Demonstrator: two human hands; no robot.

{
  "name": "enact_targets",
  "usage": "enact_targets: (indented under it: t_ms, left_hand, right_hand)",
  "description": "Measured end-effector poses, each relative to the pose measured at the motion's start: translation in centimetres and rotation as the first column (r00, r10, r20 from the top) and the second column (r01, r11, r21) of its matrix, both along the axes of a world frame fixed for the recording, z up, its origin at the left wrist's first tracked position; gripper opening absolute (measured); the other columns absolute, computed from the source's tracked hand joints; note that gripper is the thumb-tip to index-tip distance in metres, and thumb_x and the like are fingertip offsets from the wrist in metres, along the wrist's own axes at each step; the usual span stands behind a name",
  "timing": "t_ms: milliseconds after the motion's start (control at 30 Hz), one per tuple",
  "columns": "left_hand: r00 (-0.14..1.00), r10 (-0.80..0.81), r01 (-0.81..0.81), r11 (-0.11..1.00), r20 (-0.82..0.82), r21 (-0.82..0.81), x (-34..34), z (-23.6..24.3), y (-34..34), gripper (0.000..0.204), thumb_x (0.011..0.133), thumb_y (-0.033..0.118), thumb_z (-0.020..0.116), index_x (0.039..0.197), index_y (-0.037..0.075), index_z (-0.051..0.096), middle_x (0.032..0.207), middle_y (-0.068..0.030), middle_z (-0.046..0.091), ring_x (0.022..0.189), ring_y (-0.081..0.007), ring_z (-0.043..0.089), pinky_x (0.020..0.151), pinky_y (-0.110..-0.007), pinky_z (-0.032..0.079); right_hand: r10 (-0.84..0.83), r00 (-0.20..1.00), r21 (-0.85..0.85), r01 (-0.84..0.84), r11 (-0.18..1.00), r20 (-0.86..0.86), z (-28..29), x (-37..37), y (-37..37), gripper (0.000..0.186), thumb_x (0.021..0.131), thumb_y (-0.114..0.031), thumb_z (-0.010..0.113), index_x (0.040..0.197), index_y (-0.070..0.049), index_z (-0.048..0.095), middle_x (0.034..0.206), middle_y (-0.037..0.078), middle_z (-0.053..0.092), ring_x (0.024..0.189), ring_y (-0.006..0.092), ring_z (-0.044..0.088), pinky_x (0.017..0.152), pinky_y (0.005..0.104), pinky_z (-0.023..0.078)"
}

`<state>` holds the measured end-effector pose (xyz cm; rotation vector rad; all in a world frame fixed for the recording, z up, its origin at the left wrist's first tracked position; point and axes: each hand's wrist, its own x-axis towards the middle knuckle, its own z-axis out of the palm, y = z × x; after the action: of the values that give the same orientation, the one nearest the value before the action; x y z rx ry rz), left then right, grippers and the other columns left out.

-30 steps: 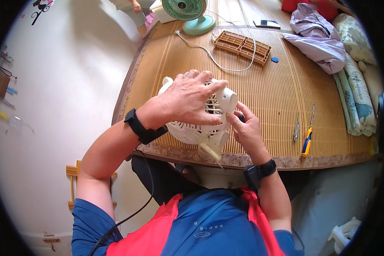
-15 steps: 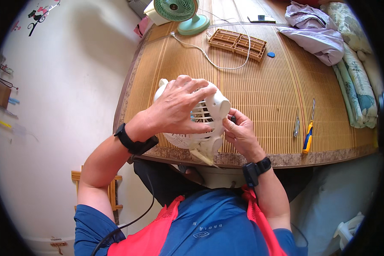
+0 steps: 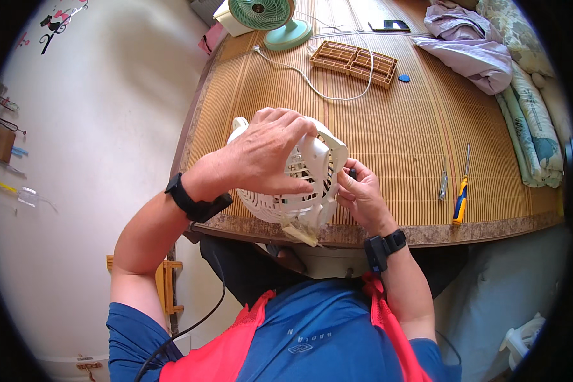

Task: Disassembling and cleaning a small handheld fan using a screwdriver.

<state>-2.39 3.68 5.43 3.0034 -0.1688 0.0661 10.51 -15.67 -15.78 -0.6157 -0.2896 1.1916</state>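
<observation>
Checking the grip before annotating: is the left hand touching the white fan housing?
Touching. The head view shows the left hand spread over the white fan housing, fingers pressed on its grille.

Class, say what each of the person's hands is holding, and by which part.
Left hand grips the white fan over its grille. Right hand pinches a small dark tool, mostly hidden.

We look down from a single head-worn fisheye view, facing forward over our own chest, close above the left hand (image 3: 261, 156) and right hand (image 3: 361, 197), the bamboo mat (image 3: 395, 140) stretching beyond.
</observation>
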Motion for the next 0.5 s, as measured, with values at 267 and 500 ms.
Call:
enact_targets:
  t_ms: [267,500]
  left_hand:
    - [0.992,0.015,-0.019,0.999,-0.129,-0.032,2.1,0.3,1.4,0.06,0.08,0.047,0.094,0.115,0.004,0.071,0.108,-0.0142,0.068,0.107,-0.0347,0.066,0.1,-0.047,0.048]
    - [0.973,0.141,-0.168,0.976,-0.183,-0.138,4.1,0.8,3.1,0.056,0.084,0.046,0.092,0.104,-0.004,0.074,0.097,-0.0197,0.073,0.092,-0.0392,0.072,0.083,-0.047,0.058]
  right_hand:
    - [0.031,0.999,-0.013,-0.031,0.999,0.014,0.3,0.4,0.6,0.026,0.111,-0.021,0.08,0.129,-0.007,0.068,0.091,-0.008,0.06,0.063,-0.0002,0.043,0.053,0.0183,0.035]
    - [-0.163,0.891,-0.241,0.284,0.928,0.423,0.3,1.4,-1.5,0.039,0.111,-0.03,0.08,0.134,0.0,0.071,0.094,-0.004,0.065,0.077,0.0076,0.06,0.067,0.0242,0.049]
